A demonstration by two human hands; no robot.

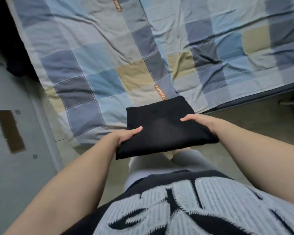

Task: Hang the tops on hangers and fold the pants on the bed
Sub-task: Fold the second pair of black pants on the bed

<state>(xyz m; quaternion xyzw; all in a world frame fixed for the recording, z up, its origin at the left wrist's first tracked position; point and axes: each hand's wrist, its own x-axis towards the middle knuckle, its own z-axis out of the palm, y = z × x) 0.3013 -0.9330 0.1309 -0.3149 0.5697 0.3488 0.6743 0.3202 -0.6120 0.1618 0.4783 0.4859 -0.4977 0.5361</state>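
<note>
A black garment (161,126), folded into a flat rectangle, is held level over the near corner of the bed (109,65). My left hand (127,135) grips its left edge, thumb on top and fingers hidden beneath. My right hand (196,120) grips the right edge the same way. The far end of the fold overlaps the bedspread; the near end hangs over the floor in front of my legs. No hangers or tops are in view.
The bed carries a wrinkled patchwork cover of blue, grey and tan squares. A pale wall or cabinet (15,150) with a brown strip stands to the left. A dark heap (15,65) lies by the bed's left edge. Bare floor (255,116) shows to the right.
</note>
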